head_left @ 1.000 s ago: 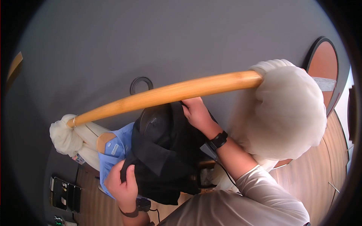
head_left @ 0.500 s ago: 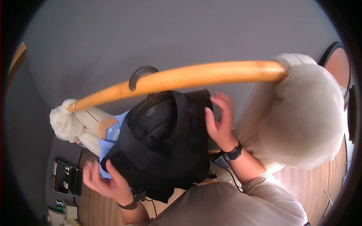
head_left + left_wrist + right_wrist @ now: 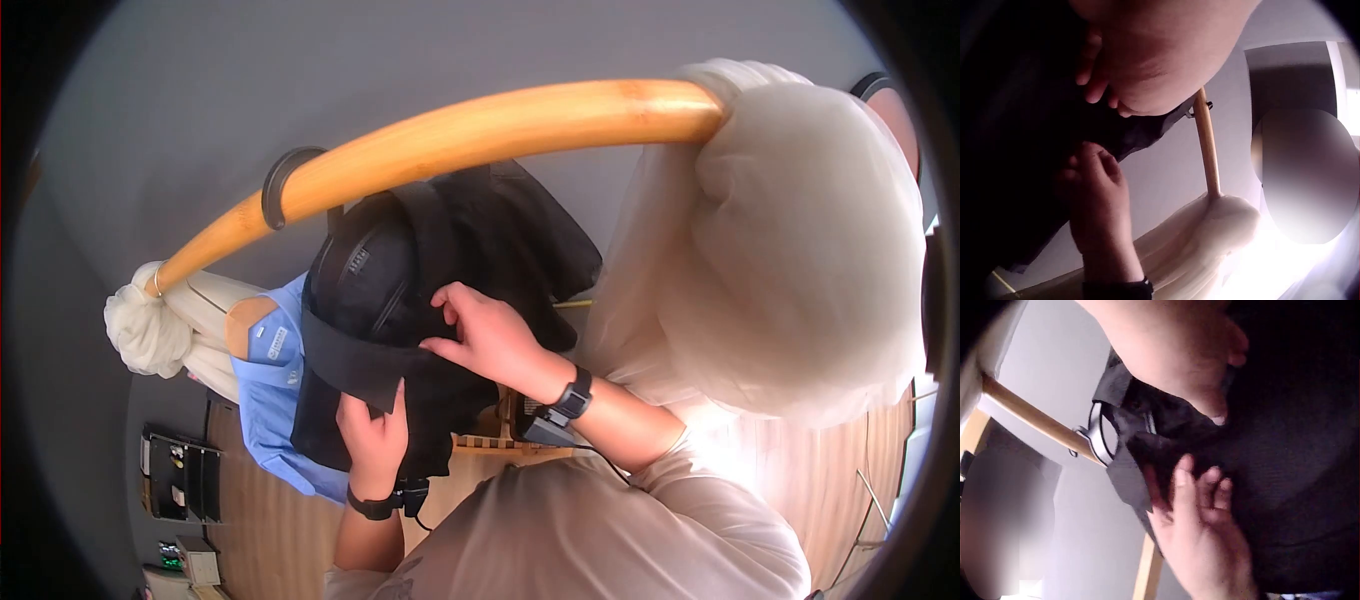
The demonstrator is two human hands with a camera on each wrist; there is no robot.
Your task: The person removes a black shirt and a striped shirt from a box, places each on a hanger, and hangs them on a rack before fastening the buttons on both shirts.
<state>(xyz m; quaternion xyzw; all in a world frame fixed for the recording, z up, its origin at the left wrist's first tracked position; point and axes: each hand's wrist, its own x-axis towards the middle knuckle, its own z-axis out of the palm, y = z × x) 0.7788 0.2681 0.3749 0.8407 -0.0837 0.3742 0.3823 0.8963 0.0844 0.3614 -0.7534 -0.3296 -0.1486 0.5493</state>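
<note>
A black jacket (image 3: 385, 370) hangs from the bamboo rod (image 3: 520, 115), its dark hanger hook (image 3: 283, 190) over the top. Its neck lies open, showing a shiny black lining (image 3: 365, 285) with a small label. At the lower end of the lapel (image 3: 355, 362), my left hand (image 3: 372, 437) has its thumb out beside the cloth and some fingers under the edge. My right hand (image 3: 490, 340) is over the jacket's front, thumb and fingers apart. In the right wrist view, the left hand (image 3: 1204, 544) lies below the right hand (image 3: 1166, 356), both against the cloth.
A blue shirt (image 3: 268, 410) on a wooden hanger hangs just left of the jacket. Bunched cream fabric wraps the rod's right end (image 3: 800, 250) and left end (image 3: 145, 325). Behind stands a grey wall (image 3: 420, 50). A shelf unit (image 3: 180, 475) is at lower left.
The hook has come over the rod. Both hands let go of the jacket's sides; the left moved right to the lapel, the right came down over the front. The head view shifted.
</note>
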